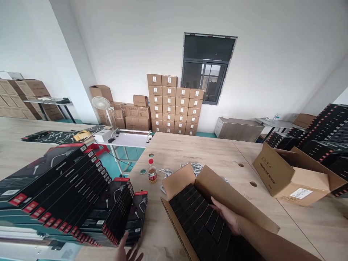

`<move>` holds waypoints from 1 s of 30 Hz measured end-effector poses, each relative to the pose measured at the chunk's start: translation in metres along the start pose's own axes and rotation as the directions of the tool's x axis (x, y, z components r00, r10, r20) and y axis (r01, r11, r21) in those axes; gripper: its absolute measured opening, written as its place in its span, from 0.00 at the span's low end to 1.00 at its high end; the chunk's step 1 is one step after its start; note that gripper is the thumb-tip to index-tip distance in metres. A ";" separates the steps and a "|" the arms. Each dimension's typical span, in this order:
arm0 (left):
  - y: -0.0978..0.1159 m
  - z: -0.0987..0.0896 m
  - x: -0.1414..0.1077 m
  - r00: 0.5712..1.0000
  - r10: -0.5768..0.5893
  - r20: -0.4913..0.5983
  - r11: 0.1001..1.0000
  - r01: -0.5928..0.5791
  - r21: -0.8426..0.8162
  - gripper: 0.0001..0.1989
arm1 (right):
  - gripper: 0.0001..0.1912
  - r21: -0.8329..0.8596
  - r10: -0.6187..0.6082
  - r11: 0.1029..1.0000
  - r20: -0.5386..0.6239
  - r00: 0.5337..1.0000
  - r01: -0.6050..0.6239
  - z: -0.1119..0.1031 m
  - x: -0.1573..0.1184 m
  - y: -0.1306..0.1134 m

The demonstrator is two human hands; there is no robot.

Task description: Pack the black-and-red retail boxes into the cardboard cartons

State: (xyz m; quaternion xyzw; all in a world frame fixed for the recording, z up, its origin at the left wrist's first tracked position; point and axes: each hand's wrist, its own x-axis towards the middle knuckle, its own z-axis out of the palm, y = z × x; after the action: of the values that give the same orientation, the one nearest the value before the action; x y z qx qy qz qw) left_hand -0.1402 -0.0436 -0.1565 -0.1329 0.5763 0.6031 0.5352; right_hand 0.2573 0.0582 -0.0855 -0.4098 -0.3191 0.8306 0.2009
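Note:
My left hand is at the lower edge of the view, fingers spread, beside a short stack of black retail boxes with red edges. I cannot tell whether it touches them. My right hand reaches into an open cardboard carton, its fingers stretched over the black boxes packed there in rows. The carton's flaps stand up and outward. Taller leaning stacks of the same kind of retail box rise at the left, each printed with a white cable.
A red-capped bottle and coiled white cables sit behind the carton on the wooden table. Another open carton stands at right, near stacked black boxes. Farther back are a fan and piled cartons.

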 end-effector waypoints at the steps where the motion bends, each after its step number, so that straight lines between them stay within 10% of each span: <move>1: -0.001 0.004 0.002 1.000 -0.027 -0.008 1.000 0.027 0.001 0.17 | 0.44 -0.003 -0.005 1.000 -0.036 0.999 0.005 0.002 0.000 -0.002; 14: -0.027 0.022 0.022 0.992 0.013 -0.123 0.994 -0.026 -0.106 0.08 | 0.40 -0.191 0.130 0.963 -0.284 0.950 -0.189 -0.025 -0.032 -0.015; 23: -0.043 0.016 0.033 0.974 0.130 -0.183 0.973 -0.090 0.215 0.26 | 0.38 0.092 0.154 0.983 0.041 0.987 -0.157 -0.009 -0.037 0.001; 30: -0.042 0.012 0.059 0.910 0.380 -0.168 0.842 -0.265 0.470 0.37 | 0.39 0.047 0.114 0.993 -0.049 0.992 -0.112 -0.010 -0.036 0.006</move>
State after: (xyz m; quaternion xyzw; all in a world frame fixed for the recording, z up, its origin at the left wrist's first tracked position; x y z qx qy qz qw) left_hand -0.1248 -0.0142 -0.2220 0.0137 0.7745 0.5181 0.3628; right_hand 0.2857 0.0357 -0.0741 -0.4440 -0.2718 0.8366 0.1707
